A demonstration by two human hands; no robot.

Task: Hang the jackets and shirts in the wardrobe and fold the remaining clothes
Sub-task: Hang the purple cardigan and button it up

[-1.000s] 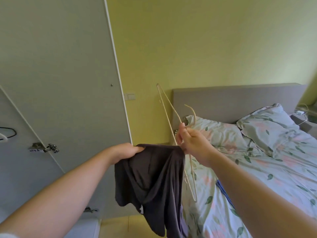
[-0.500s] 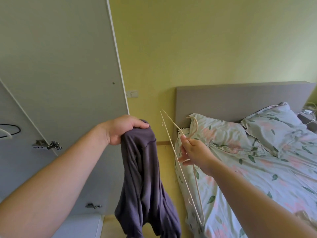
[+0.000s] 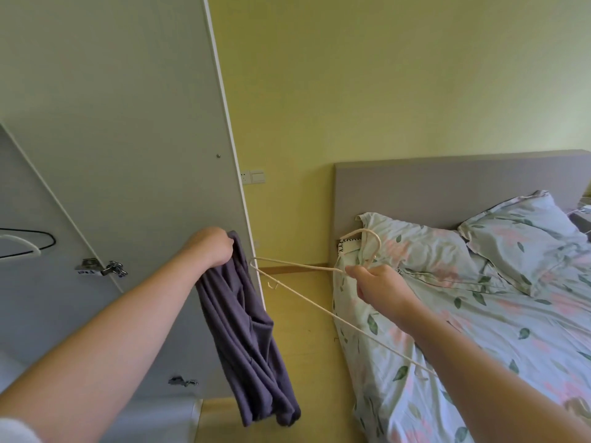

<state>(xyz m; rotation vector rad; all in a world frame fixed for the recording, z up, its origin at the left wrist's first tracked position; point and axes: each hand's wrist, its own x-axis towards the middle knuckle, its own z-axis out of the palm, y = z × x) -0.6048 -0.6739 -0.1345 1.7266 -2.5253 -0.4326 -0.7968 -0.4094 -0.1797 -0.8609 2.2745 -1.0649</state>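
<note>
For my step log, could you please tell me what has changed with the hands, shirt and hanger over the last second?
The right hand let go of the shirt and swung the hanger from upright to nearly level, tip toward the shirt. The left hand drew away, so the shirt hangs bunched from it alone. Unchanged: left hand grips shirt, right grips hanger.

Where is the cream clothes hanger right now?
Head view, centre: the cream hanger is pinched in the right hand, between the bed on the right and the purple garment hanging from the left hand.
</note>
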